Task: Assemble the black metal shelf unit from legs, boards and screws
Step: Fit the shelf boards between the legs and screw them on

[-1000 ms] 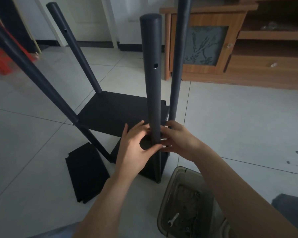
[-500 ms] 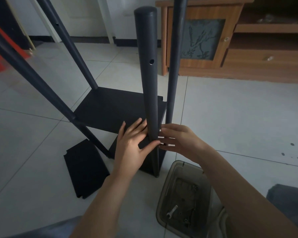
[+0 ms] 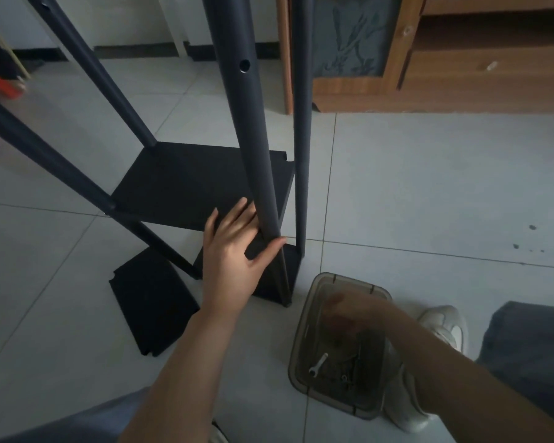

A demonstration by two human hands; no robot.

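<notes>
The half-built shelf unit stands on the tiled floor (image 3: 429, 187) close to a wooden cabinet (image 3: 461, 75) behind it, with bare tiles open to the right and a loose board (image 3: 151, 302) lying flat at its left foot. The left hand (image 3: 234, 247) is spread open, its thumb and fingers resting against the near leg (image 3: 256, 161) just below the fixed board (image 3: 189, 183). The right hand (image 3: 346, 311) is apart from it, blurred over a plastic box (image 3: 339, 343) holding a wrench (image 3: 317, 367) and small parts, so its grip cannot be made out; the legs run out of the top edge.
</notes>
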